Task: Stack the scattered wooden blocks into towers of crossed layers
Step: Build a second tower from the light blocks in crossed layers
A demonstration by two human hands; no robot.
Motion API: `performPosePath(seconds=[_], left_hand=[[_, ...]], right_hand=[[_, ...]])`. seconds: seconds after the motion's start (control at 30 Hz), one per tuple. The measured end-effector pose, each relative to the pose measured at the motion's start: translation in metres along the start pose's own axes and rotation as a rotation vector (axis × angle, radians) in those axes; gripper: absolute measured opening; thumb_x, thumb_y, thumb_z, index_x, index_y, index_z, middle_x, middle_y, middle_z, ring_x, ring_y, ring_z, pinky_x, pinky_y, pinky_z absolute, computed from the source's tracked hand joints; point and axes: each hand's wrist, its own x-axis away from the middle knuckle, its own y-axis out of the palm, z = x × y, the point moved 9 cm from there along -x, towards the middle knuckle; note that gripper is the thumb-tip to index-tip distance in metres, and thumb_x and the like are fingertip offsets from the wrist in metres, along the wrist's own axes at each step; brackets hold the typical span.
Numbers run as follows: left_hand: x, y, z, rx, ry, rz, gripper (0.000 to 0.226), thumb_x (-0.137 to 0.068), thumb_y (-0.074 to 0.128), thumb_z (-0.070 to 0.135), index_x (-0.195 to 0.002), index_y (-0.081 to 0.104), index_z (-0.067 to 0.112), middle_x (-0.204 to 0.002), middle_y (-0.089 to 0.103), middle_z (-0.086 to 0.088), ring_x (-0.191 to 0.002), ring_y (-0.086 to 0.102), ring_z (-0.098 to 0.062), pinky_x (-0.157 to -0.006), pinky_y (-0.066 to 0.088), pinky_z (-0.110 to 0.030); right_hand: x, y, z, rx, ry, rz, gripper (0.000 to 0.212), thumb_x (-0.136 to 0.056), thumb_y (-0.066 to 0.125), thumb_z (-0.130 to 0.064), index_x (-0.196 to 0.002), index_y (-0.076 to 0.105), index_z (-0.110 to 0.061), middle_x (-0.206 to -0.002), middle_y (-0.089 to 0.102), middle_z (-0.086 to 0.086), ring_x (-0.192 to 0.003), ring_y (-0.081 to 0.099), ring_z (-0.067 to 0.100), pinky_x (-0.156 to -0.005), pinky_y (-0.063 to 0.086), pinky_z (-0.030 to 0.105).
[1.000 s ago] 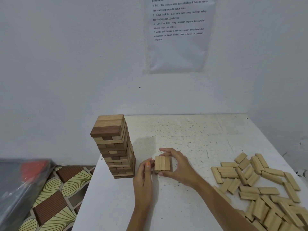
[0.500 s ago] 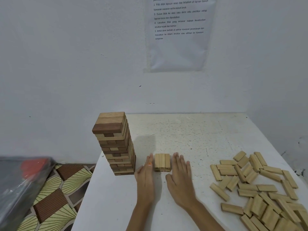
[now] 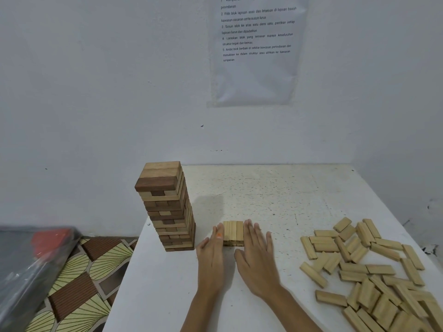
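Three blocks made the base layer [image 3: 233, 232]; the flat, straight-fingered left hand [image 3: 211, 256] and right hand [image 3: 256, 258] touched its sides. Even squeezing would square it.

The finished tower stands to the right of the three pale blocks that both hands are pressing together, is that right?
No. The head view shows the finished tower to the left of the three pale blocks, not the right. The left hand and right hand do press flat against the row's sides.
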Motion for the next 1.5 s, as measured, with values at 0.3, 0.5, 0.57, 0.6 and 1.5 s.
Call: performPosePath(seconds=[0.3,0.5,0.57,0.6,1.5], left_hand=[[0.002,-0.006,0.005,-0.013,0.058,0.130,0.045,-0.093,0.056,0.047,-0.129,0.055,0.020,-0.132,0.060,0.006,-0.124,0.054,-0.008,-0.102,0.041,-0.025],[0.006,0.019,-0.013,0.030,0.017,-0.064,0.060,-0.069,0.087,0.012,-0.122,0.063,-0.002,-0.133,0.059,-0.014,-0.121,0.059,-0.020,-0.096,0.037,-0.027],[0.009,0.019,-0.014,0.134,-0.049,-0.089,0.060,-0.068,0.087,0.012,-0.121,0.064,-0.003,-0.133,0.059,-0.014,-0.119,0.060,-0.020,-0.096,0.037,-0.026],[0.008,0.017,-0.020,0.125,-0.064,-0.020,0.061,-0.067,0.088,0.010,-0.121,0.063,-0.004,-0.132,0.060,-0.015,-0.118,0.061,-0.021,-0.095,0.038,-0.027],[0.061,0.043,0.156,0.482,0.116,-0.238,0.032,-0.085,0.051,0.037,-0.116,0.057,0.035,-0.115,0.053,0.028,-0.112,0.050,0.001,-0.094,0.043,-0.028]], right_hand=[[-0.001,0.000,0.001,0.000,-0.001,0.000,0.082,-0.071,-0.006,-0.052,-0.143,-0.020,-0.014,-0.160,-0.012,-0.004,-0.143,-0.021,0.008,-0.115,-0.022,0.035],[-0.002,0.001,0.002,0.017,0.006,-0.010,0.091,-0.069,-0.007,-0.051,-0.151,-0.013,-0.012,-0.161,-0.013,-0.005,-0.143,-0.022,0.006,-0.116,-0.020,0.036],[-0.002,0.000,0.002,0.007,0.003,-0.002,0.090,-0.070,-0.006,-0.051,-0.151,-0.013,-0.013,-0.161,-0.012,-0.005,-0.142,-0.022,0.006,-0.115,-0.020,0.036],[-0.002,0.001,0.002,0.009,0.001,0.000,0.090,-0.070,-0.005,-0.051,-0.151,-0.013,-0.013,-0.161,-0.012,-0.005,-0.142,-0.022,0.006,-0.115,-0.020,0.036],[0.134,-0.140,0.111,-0.646,0.196,0.650,0.041,-0.089,0.054,0.007,-0.099,0.064,-0.031,-0.102,0.066,-0.017,-0.096,0.060,0.004,-0.081,0.044,0.008]])
